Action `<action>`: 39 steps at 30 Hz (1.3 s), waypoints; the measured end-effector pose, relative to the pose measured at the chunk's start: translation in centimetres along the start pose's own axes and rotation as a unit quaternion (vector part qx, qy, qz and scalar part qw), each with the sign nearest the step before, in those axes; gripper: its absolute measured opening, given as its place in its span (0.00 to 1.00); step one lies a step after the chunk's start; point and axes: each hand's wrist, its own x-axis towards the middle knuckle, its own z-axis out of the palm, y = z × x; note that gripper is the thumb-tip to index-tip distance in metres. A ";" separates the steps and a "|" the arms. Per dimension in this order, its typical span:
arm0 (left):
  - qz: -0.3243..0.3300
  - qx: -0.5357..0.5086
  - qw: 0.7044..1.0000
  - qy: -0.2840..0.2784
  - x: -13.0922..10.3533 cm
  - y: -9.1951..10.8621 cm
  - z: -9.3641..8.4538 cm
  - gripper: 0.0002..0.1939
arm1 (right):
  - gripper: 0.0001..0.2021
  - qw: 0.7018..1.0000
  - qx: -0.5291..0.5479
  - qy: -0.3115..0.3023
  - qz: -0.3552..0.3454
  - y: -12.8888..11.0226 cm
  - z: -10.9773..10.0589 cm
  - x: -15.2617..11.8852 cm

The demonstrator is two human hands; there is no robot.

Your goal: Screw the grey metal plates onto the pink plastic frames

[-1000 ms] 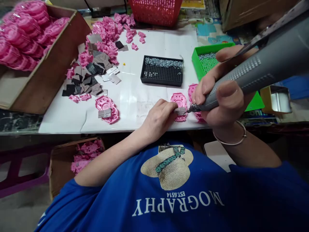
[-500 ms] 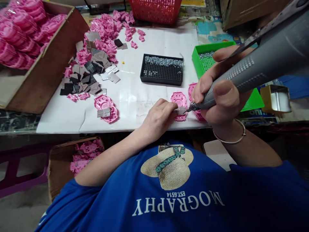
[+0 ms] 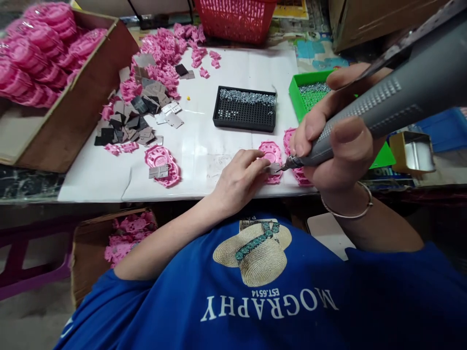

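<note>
My right hand is wrapped round a grey electric screwdriver, whose tip points left and down at a small metal plate. That plate lies on a pink plastic part near the table's front edge. Fingers of my left hand press together at the plate's left end, against the pink part. Under the screwdriver and my right hand, more pink parts are partly hidden. Farther left, another pink part carries a metal plate.
A black tray of screws lies beyond my hands, a green tray to its right. Loose metal plates and pink pieces are heaped left, beside a cardboard box. A red basket stands behind.
The view has shifted slightly, so the table items sit a little differently. Both hands keep their places at the pink part, and the screwdriver tip remains by the plate.
</note>
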 end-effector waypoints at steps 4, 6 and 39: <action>0.012 0.002 1.000 0.024 0.0 0.2 -0.1 0.11 | 0.19 0.999 0.032 0.004 -0.002 -0.5 0.5 0.0; 0.024 -0.012 0.999 0.025 0.1 0.3 -0.1 0.10 | 0.18 0.999 0.052 0.001 -0.002 -0.8 0.8 -0.1; -0.019 -0.055 0.998 -0.015 0.0 -0.2 0.2 0.17 | 0.14 0.996 0.078 -0.031 -0.012 0.4 0.0 -0.4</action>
